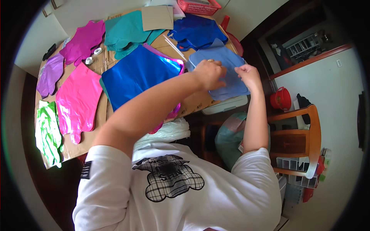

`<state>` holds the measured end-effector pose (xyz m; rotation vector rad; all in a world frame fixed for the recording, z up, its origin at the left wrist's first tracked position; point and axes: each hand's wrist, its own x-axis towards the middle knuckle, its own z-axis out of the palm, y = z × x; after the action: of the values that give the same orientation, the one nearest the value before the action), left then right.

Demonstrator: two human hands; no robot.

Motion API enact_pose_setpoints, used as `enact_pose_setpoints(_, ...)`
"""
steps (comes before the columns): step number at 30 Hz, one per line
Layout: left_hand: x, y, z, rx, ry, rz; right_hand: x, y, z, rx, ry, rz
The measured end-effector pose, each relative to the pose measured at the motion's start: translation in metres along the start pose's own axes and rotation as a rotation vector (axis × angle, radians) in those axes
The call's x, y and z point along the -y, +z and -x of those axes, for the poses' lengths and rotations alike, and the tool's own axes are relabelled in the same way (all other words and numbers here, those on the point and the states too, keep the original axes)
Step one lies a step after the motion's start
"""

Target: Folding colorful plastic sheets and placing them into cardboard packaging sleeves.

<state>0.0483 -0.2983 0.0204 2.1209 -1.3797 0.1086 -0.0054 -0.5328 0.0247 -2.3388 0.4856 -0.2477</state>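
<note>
A pile of light blue flat sheets (227, 86) lies at the table's right end, its edges rounded. Over its left part is my left hand (210, 74), a ring on one finger; its fingers are bent, the thumb stands apart from them, and nothing shows between. My right hand (250, 76) is at the pile's right side with thumb and finger pinched together; what they hold, if anything, is too small to make out. Left of the hands lies a shiny blue foil sheet (140, 71), looking like an uninflated foil balloon, over pink-purple foil. My left forearm covers part of it.
More flat foil pieces cover the cardboard-topped table: dark blue (198, 30), teal (125, 32), magenta (83, 40), purple (51, 75), pink (79, 100) and green (48, 131). White sticks (174, 47) and white rolls (93, 56) lie among them. A wooden chair (308, 134) stands right.
</note>
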Motion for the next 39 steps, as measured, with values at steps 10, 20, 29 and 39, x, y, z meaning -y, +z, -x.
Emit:
enact_pose_setpoints(10, 0.024, 0.047, -0.028, -0.046, -0.05, 0.048, -0.022, -0.01, 0.019, -0.123, 0.015, -0.236)
enact_pose_setpoints(20, 0.034, 0.016, -0.047, 0.122, -0.506, 0.753, 0.024, 0.002, 0.071, -0.119, -0.614, 0.197)
enact_pose_setpoints(29, 0.028, -0.13, -0.053, -0.258, -0.762, 1.391, 0.026, 0.002, 0.057, 0.168, -0.329, 0.453)
enact_pose_setpoints(39, -0.007, -0.213, 0.099, -0.456, -0.444, 0.269, 0.017, 0.001, 0.047, 0.157, -0.385, 0.398)
